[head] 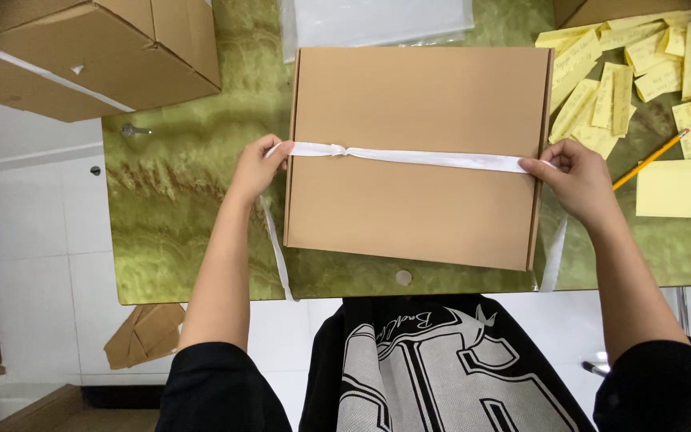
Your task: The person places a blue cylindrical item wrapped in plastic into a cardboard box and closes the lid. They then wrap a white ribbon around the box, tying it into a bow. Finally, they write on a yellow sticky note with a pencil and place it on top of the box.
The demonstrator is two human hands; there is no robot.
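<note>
A green, marble-patterned tabletop (pixel 185 184) with a glossy, veined surface fills most of the view; beyond its near and left edges lies a pale tiled floor (pixel 33 232). At the top left sits a large brown corrugated cardboard carton (pixel 97 48), its flaps closed and a strip of tape along one side.

In the middle of the table lies a flat, rectangular tan cardboard mailer box (pixel 417 152), smooth and matt, closed, its long sides running left to right. A white fabric ribbon (pixel 433 158) stretches straight across its lid from edge to edge, with a small knot or twist left of centre; its loose ends hang down past both sides of the box and over the table's near edge.

The left hand (pixel 256 166) is closed at the box's left edge, fingers pinching the ribbon where it turns over the side. The right hand (pixel 576 178) is likewise closed at the right edge, thumb and fingers gripping the ribbon taut.

Behind the box lies a clear, shiny plastic sheet or bag (pixel 377 20). At the right, a scatter of pale yellow paper notes (pixel 641 72) with handwriting covers the table, and a yellow pencil (pixel 651 158) rests slanted among them.
</note>
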